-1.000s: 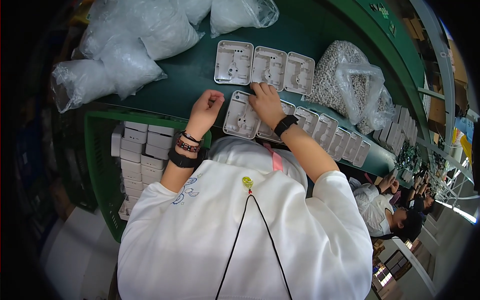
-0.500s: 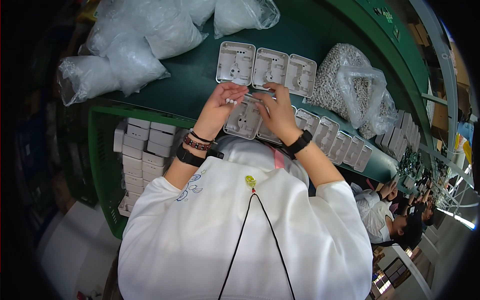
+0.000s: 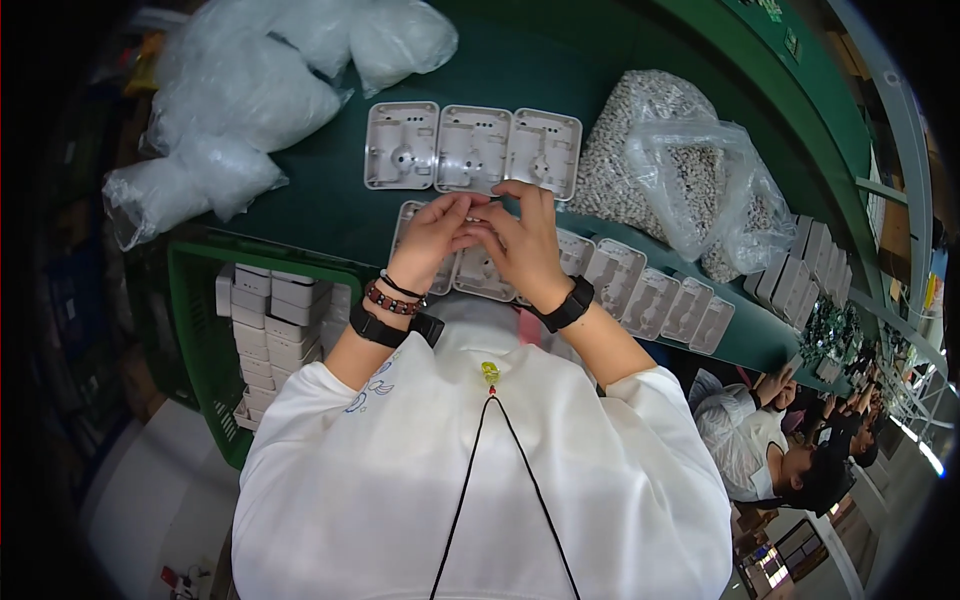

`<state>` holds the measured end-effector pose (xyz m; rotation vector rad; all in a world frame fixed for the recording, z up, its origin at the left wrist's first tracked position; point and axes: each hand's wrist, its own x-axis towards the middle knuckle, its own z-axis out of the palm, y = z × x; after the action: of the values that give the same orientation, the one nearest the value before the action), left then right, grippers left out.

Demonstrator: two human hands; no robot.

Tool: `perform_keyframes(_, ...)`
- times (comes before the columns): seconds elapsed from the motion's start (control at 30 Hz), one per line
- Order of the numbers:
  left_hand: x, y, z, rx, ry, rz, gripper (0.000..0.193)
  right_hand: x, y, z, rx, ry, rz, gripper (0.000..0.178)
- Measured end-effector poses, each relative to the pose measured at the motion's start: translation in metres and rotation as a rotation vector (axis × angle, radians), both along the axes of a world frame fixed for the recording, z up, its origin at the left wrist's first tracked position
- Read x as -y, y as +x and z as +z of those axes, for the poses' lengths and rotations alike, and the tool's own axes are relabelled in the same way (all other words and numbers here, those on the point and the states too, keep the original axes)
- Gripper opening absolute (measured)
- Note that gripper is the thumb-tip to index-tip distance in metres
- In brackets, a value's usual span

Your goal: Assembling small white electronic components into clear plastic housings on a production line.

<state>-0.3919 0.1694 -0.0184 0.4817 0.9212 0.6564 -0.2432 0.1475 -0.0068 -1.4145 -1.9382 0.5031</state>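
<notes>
White bits (image 3: 474,218) lie clasped in the left grip (image 3: 432,240), touching right grip (image 3: 530,248), whose hold is unclear.

Head view: single wide fisheye, left of a head-worn pair. Faces steeply downward over the shirt (image 3: 500,510). Range: near to left hand (image 3: 428,240) and right hand (image 3: 530,255), mid-frame. Table (image 3: 330,192): near edge slopes down rightward; far edge curves across upper right.

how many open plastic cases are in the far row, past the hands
3: the left case, the middle case and the right case, side by side on the green table. None in that row seems hidden.
</notes>
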Motion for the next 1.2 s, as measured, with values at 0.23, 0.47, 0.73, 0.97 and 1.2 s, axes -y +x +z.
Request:
perform_keyframes(0.23, -0.016, 0.054, -0.010, -0.109, 0.017, -0.023, 0.029, -0.019, 0.046, -0.009, 0.072, 0.014, -0.052, 0.017)
perform_keyframes(0.47, -0.062, 0.090, -0.054, -1.013, 0.879, -0.099, 0.034, -0.065, 0.090, -0.030, 0.186, 0.042, -0.079, 0.015)
perform_keyframes(0.73, -0.075, 0.092, -0.067, -1.241, 0.994, -0.229, 0.053, -0.114, 0.098, -0.070, 0.400, 0.043, -0.033, 0.005)
perform_keyframes(0.97, -0.078, 0.086, -0.066, -1.173, 0.981, -0.255, 0.053, -0.121, 0.091, -0.083, 0.612, 0.016, 0.041, 0.009)
perform_keyframes(1.2, -0.074, 0.078, -0.066, -1.113, 0.979, -0.279, 0.054, -0.114, 0.086, -0.073, 0.757, 0.035, 0.022, 0.010)
